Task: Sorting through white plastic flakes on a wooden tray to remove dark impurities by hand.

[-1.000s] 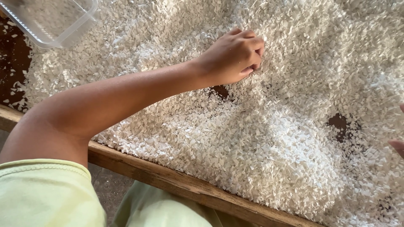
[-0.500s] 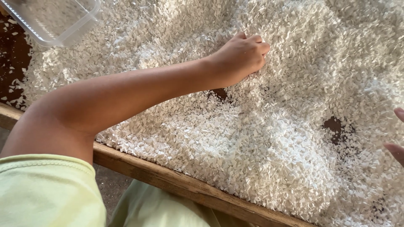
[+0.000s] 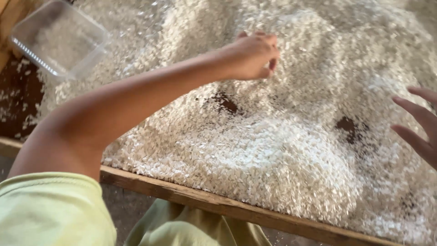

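A person's left hand (image 3: pixel 252 54), fingers curled loosely together as if pinching up a few grains, hovers just above a broad layer of white rice (image 3: pixel 273 150) spread over a dark wooden table (image 3: pixel 227 207), reaching in from the lower left toward the upper middle of the frame; whether anything sits between the fingertips cannot be told. At the right edge, the right hand (image 3: pixel 421 120) enters with fingers spread open and holding nothing, poised close over the grain. The rice covers most of the frame, thinning to bare dark patches (image 3: pixel 225 104) near the centre and centre right. Loose, light and dry by the look of it, the grain would likely slip away from any grasp and is best pinched in small amounts or swept with flat fingers. A clear plastic tub (image 3: pixel 59 38) lies at the upper left, partly on the rice. Compared with half a second earlier, the left hand has lifted off the grain and closed its fingers, while the right hand has come further into view.
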